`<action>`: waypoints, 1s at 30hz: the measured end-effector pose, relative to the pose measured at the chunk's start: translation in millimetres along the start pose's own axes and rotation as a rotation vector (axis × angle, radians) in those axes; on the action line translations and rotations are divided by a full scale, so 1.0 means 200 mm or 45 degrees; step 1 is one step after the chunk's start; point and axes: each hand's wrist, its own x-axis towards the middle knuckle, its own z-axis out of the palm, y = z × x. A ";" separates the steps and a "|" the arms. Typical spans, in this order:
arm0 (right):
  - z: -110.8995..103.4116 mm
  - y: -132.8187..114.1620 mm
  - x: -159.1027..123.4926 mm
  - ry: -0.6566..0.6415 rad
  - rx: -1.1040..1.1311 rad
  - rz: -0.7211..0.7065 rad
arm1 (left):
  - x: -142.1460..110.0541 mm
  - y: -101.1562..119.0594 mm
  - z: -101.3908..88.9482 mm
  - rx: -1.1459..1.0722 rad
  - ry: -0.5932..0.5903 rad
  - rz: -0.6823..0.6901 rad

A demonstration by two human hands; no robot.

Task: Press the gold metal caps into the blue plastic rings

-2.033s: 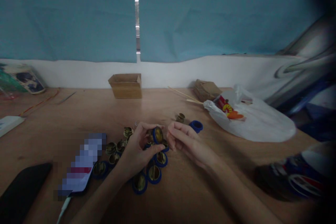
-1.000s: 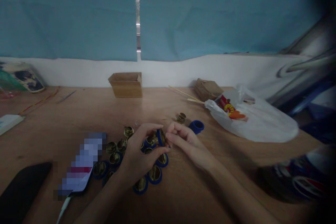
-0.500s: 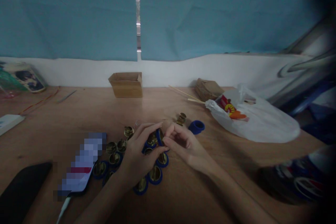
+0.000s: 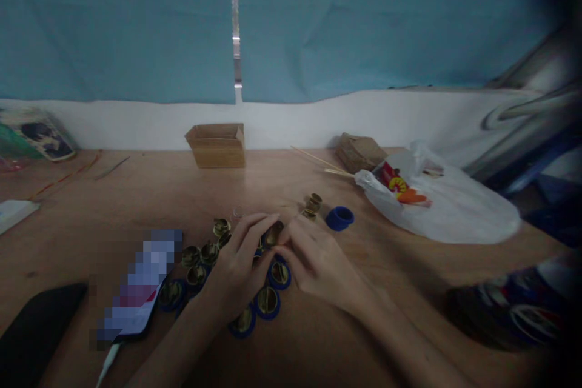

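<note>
Between the fingertips of both hands is a round gold metal disc with a blue rim (image 4: 274, 234), tilted, its gold side partly showing. My left hand (image 4: 236, 276) curves around its left side, thumb below and fingers above. At its right edge, my right hand (image 4: 318, 260) pinches it with thumb and fingers. Several similar blue-rimmed discs (image 4: 267, 302) lie below and beside my left hand, some hidden by it. Plain gold discs (image 4: 221, 228) lie left of the hands, and a few more gold discs (image 4: 313, 200) lie beyond my right hand, near small blue rings (image 4: 339, 218).
A phone (image 4: 140, 291) with a white cable and a black flat object (image 4: 43, 327) lie at left. At the back stand an open cardboard box (image 4: 218, 148) and a brown packet (image 4: 360, 153). Rightward are a white plastic bag (image 4: 464, 206) and a bottle (image 4: 509, 309).
My right hand has turned over the disc, its fingers now closer to my left hand and more of its back showing. The disc's gold side now faces me more. The view has shifted slightly.
</note>
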 end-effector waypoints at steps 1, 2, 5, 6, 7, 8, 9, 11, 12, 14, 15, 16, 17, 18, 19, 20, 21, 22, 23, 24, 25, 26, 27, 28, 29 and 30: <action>0.01 0.00 0.00 -0.007 -0.038 -0.029 | 0.00 0.00 0.00 0.017 -0.005 0.007; 0.01 0.00 -0.01 -0.007 -0.077 -0.056 | 0.00 0.01 0.00 0.031 -0.007 0.015; 0.04 0.00 -0.01 0.001 -0.204 -0.122 | 0.00 0.02 0.01 0.059 0.001 0.035; 0.04 0.00 -0.01 0.002 -0.245 -0.146 | -0.01 0.02 0.01 0.065 0.002 0.031; 0.05 0.00 -0.02 0.007 -0.283 -0.175 | -0.01 0.03 0.01 0.067 0.008 0.029; 0.06 0.00 -0.02 0.013 -0.316 -0.205 | -0.01 0.03 0.02 0.064 0.011 0.026; 0.06 0.00 -0.02 0.022 -0.342 -0.230 | -0.01 0.03 0.02 0.057 0.009 0.024; 0.06 0.00 -0.02 0.045 -0.374 -0.267 | -0.01 0.03 0.02 0.039 0.005 0.034; 0.06 -0.01 -0.02 0.056 -0.384 -0.278 | -0.01 0.03 0.02 0.030 0.007 0.046; 0.06 -0.01 -0.02 0.067 -0.404 -0.283 | -0.01 0.02 0.01 0.025 0.016 0.064; 0.06 -0.02 -0.02 0.067 -0.415 -0.284 | -0.01 0.02 0.01 0.028 0.030 0.074; 0.06 -0.02 -0.02 0.066 -0.425 -0.284 | -0.01 0.02 0.01 0.032 0.041 0.081; 0.07 -0.02 -0.02 0.060 -0.432 -0.281 | -0.01 0.02 0.01 0.037 0.050 0.090; 0.07 -0.02 -0.02 0.055 -0.436 -0.281 | -0.01 0.02 0.01 0.043 0.059 0.100; 0.07 -0.02 -0.02 0.054 -0.439 -0.280 | -0.01 0.02 0.01 0.049 0.066 0.107; 0.06 -0.02 -0.02 0.052 -0.439 -0.281 | 0.00 0.02 0.01 0.054 0.074 0.114; 0.06 -0.02 -0.01 0.051 -0.438 -0.281 | 0.00 0.02 0.01 0.056 0.080 0.118; 0.06 -0.02 -0.01 0.045 -0.436 -0.282 | -0.01 0.02 0.01 0.059 0.082 0.115; 0.06 -0.02 -0.01 0.040 -0.434 -0.284 | -0.01 0.02 0.01 0.064 0.086 0.112; 0.05 -0.02 -0.01 0.035 -0.433 -0.284 | -0.01 0.02 0.01 0.071 0.087 0.108; 0.05 -0.02 -0.01 0.028 -0.431 -0.280 | -0.01 0.02 0.01 0.081 0.086 0.106; 0.04 -0.02 -0.01 0.022 -0.427 -0.273 | -0.01 0.02 0.01 0.088 0.081 0.108; 0.04 -0.02 -0.01 0.019 -0.423 -0.265 | -0.01 0.02 0.01 0.096 0.073 0.111; 0.04 -0.02 -0.01 0.019 -0.419 -0.258 | -0.01 0.02 0.01 0.097 0.062 0.117; 0.04 -0.02 -0.01 0.018 -0.415 -0.250 | -0.01 0.01 0.01 0.092 0.052 0.128; 0.04 -0.02 -0.01 0.015 -0.410 -0.244 | -0.01 0.01 0.01 0.082 0.040 0.136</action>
